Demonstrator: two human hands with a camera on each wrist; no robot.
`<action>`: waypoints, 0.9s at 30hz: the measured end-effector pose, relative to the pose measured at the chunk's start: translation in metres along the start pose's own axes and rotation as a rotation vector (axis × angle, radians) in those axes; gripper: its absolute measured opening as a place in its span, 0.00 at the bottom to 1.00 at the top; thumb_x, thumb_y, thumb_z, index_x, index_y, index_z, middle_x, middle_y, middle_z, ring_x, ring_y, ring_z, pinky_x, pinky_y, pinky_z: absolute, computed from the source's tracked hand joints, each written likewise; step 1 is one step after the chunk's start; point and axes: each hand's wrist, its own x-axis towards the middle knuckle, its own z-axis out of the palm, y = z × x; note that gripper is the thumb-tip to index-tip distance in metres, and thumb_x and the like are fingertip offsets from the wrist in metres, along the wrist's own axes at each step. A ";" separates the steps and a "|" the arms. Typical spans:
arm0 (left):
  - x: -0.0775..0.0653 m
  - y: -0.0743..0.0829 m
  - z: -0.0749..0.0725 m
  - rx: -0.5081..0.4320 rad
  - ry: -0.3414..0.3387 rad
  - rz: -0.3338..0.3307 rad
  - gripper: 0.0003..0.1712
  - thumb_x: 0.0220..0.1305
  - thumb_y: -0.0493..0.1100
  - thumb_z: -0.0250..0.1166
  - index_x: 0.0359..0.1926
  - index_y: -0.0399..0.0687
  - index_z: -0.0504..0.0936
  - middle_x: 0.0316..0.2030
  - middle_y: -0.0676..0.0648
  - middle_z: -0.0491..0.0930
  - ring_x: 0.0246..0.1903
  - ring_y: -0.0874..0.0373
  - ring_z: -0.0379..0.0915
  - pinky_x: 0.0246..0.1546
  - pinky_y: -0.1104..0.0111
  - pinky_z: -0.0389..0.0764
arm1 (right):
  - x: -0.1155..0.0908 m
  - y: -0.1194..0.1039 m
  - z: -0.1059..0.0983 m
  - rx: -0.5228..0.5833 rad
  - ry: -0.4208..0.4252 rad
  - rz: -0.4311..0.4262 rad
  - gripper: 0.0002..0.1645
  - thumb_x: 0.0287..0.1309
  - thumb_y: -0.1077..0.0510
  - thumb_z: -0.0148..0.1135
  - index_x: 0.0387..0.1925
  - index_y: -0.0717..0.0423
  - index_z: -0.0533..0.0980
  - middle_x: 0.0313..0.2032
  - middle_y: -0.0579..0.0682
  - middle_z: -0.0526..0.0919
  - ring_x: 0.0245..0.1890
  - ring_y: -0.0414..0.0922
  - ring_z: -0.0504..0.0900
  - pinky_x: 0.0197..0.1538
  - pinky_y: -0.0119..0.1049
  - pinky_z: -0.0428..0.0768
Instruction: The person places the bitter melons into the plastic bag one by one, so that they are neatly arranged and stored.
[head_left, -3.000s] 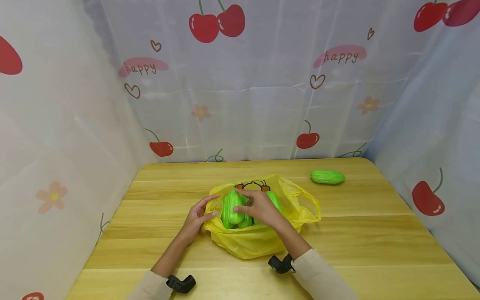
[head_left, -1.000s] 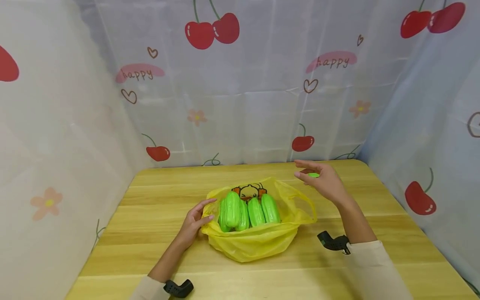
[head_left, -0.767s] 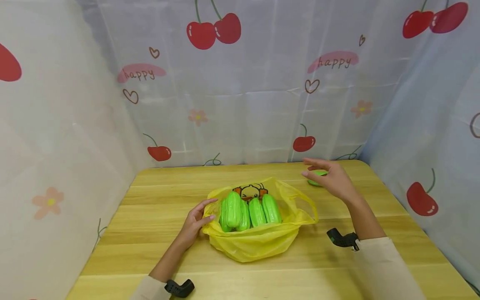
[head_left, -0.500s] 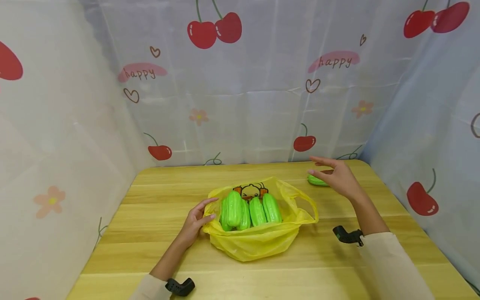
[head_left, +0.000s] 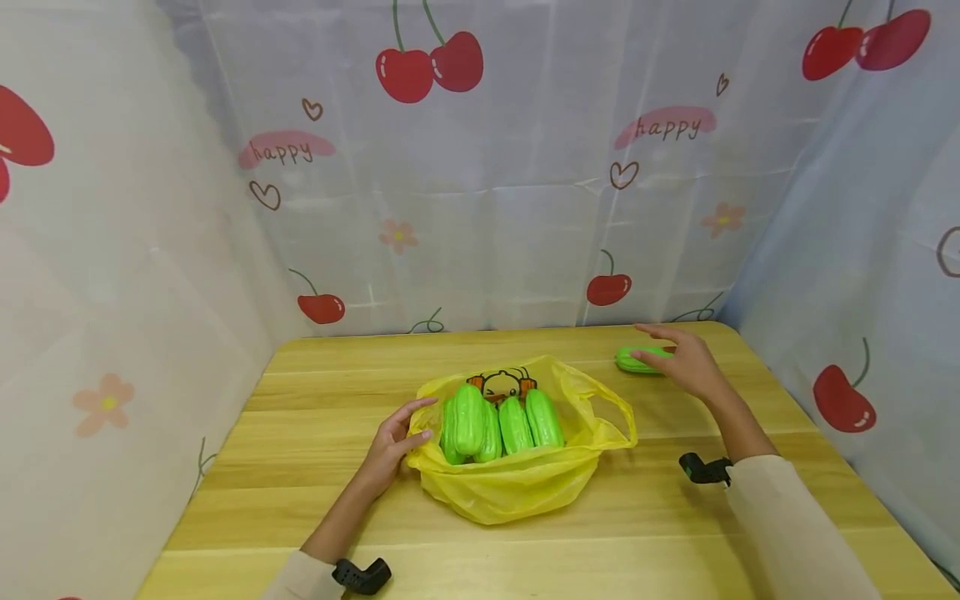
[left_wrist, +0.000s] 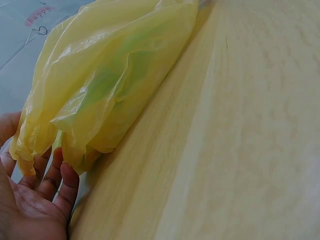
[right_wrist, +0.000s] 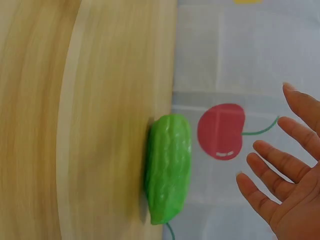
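A yellow plastic bag (head_left: 510,492) with a cartoon face lies with its mouth open on the table. Several bright green, ridged bitter melons (head_left: 468,421) lie side by side in it. At the bag's left rim, my left hand (head_left: 388,446) holds the plastic (left_wrist: 115,80) between thumb and loosely curled fingers (left_wrist: 67,190). My right hand (head_left: 688,365) is beside a lone bitter melon (head_left: 637,360) at the back right, thumb and fingers spread around its right part in the head view. In the right wrist view, the hand (right_wrist: 290,200) appears apart from the melon (right_wrist: 170,167), holding nothing.
The wooden table (head_left: 285,467) is enclosed at the back and sides by a pale curtain (head_left: 480,217) printed with cherries. A bag handle loop (head_left: 618,417) sticks out to the right. Each wrist wears a black camera mount (head_left: 362,575).
My right hand has left the melons in the bag and moved right and back to the lone bitter melon. My left hand stays at the bag's left rim.
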 end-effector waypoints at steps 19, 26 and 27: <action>0.000 0.001 0.000 0.011 0.001 -0.008 0.30 0.71 0.33 0.60 0.71 0.33 0.67 0.74 0.35 0.60 0.78 0.50 0.41 0.70 0.78 0.53 | 0.020 0.042 -0.001 -0.158 -0.118 -0.010 0.35 0.63 0.53 0.71 0.68 0.63 0.72 0.64 0.72 0.73 0.64 0.72 0.68 0.62 0.69 0.67; 0.000 0.001 0.000 0.019 -0.001 -0.008 0.30 0.71 0.33 0.61 0.71 0.33 0.66 0.73 0.35 0.61 0.78 0.50 0.41 0.69 0.79 0.53 | 0.025 0.050 0.002 -0.146 -0.159 -0.018 0.32 0.62 0.56 0.71 0.66 0.61 0.75 0.62 0.70 0.76 0.63 0.71 0.71 0.61 0.67 0.70; 0.000 0.001 0.000 0.020 -0.002 -0.008 0.30 0.71 0.33 0.61 0.71 0.32 0.66 0.73 0.34 0.61 0.78 0.50 0.41 0.69 0.79 0.52 | 0.026 0.051 0.003 -0.142 -0.164 -0.016 0.31 0.62 0.56 0.71 0.65 0.60 0.76 0.62 0.70 0.76 0.63 0.70 0.71 0.61 0.67 0.70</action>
